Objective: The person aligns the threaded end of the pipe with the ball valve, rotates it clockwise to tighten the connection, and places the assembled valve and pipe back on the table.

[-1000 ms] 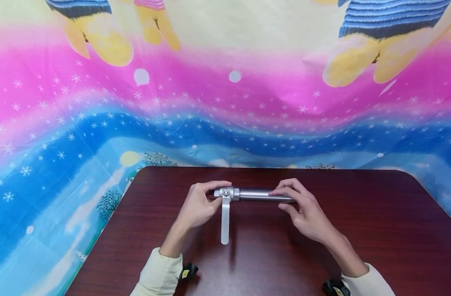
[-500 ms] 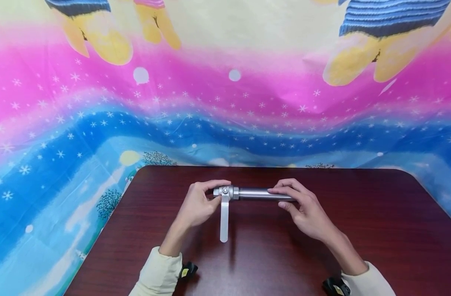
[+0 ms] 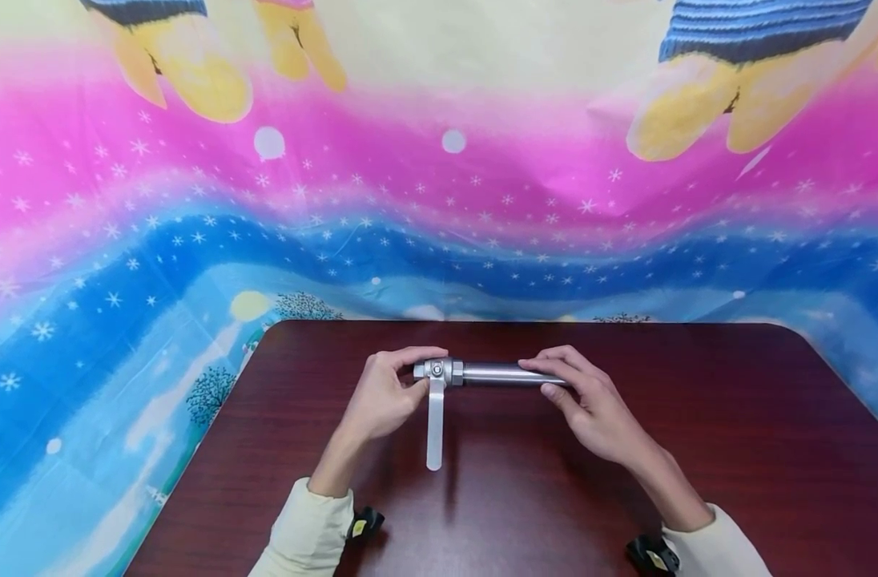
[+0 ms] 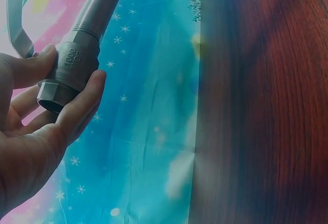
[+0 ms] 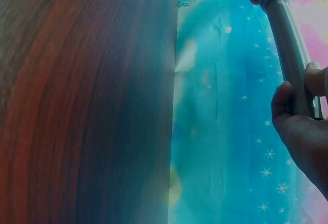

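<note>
A silver ball valve [image 3: 439, 369] with a long flat lever handle [image 3: 435, 425] is joined to a shiny metal pipe [image 3: 493, 374]. Both are held level above the table. My left hand [image 3: 384, 397] grips the valve body at its outer end, thumb and fingers on opposite sides. In the left wrist view the valve's open hex end [image 4: 54, 96] faces the palm, and raised lettering shows on the body. My right hand [image 3: 590, 405] holds the pipe's far end between thumb and fingers, hiding part of it. The lever points toward me.
A dark red-brown wooden table [image 3: 525, 497] lies under the hands. Behind it hangs a printed cloth [image 3: 381, 184] in pink and blue with snowflakes. Black wrist straps [image 3: 365, 524] show near both pale sleeves [image 3: 305, 529].
The right fingers have shifted slightly along and around the pipe. The view has tilted a little, so everything sits slightly higher. Both hands keep their hold.
</note>
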Available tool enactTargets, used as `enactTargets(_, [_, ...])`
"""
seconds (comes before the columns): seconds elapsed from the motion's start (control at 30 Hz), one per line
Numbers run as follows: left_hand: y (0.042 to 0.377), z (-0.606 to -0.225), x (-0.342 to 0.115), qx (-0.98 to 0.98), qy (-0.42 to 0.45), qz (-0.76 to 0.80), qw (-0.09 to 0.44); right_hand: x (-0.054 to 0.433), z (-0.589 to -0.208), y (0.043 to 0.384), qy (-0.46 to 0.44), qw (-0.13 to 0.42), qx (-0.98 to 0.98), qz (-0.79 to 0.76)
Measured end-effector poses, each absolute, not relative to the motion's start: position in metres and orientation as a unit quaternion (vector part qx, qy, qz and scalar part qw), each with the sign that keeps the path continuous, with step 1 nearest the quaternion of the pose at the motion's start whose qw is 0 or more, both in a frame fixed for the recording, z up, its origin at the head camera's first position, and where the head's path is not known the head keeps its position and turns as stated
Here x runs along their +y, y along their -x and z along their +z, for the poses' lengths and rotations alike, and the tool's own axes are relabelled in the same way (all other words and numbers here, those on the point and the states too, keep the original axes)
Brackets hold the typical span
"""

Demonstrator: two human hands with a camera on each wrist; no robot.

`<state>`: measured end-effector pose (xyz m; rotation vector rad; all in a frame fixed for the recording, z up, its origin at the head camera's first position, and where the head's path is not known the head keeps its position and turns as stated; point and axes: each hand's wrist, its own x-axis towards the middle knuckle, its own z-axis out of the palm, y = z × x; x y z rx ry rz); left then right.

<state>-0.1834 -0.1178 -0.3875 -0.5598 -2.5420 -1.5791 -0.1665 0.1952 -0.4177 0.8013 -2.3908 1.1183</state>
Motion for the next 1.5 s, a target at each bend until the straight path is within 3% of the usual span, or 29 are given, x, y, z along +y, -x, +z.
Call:
enactTargets(0.87, [0.1841, -0.3868, -0.1177, -0.833, 0.17, -0.526, 0.033, 0.1938, -0.4169, 0.1677, -0.275, 0.193, -0.853, 0.399])
enactTargets(1.5, [0.1843, -0.3869, -0.1183, -0.831, 0.185, -0.523, 0.042, 0.1939, -0.4172, 0.1644, -0.271, 0.159, -0.866, 0.39])
